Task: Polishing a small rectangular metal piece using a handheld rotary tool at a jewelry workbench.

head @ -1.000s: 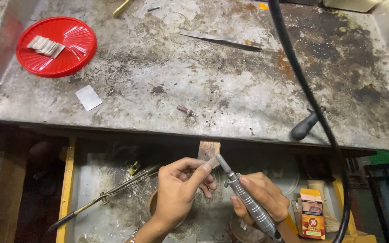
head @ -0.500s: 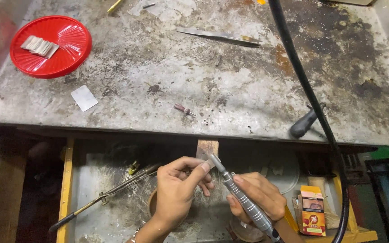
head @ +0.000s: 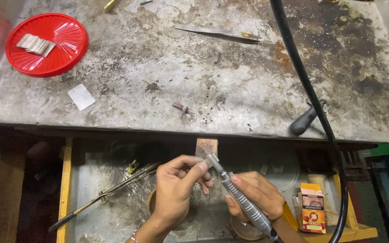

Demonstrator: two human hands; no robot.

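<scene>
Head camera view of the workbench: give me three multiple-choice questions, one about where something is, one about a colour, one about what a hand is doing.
1. Where does the round plastic plate lie on the stained metal benchtop?
A. far left corner
B. near right edge
C. in the open drawer

2. What colour is that plate?
A. blue
B. red
C. white

3. What is the right hand doing?
A. resting flat and empty
B. gripping the ribbed metal rotary handpiece
C. lifting the tweezers

Answers:
1 A: it lies at the upper left of the benchtop, bearing a stack of small pale plates.
2 B: its whole surface is bright red.
3 B: the fingers wrap the handpiece, whose tip meets a small piece pinched in the left hand.
</scene>
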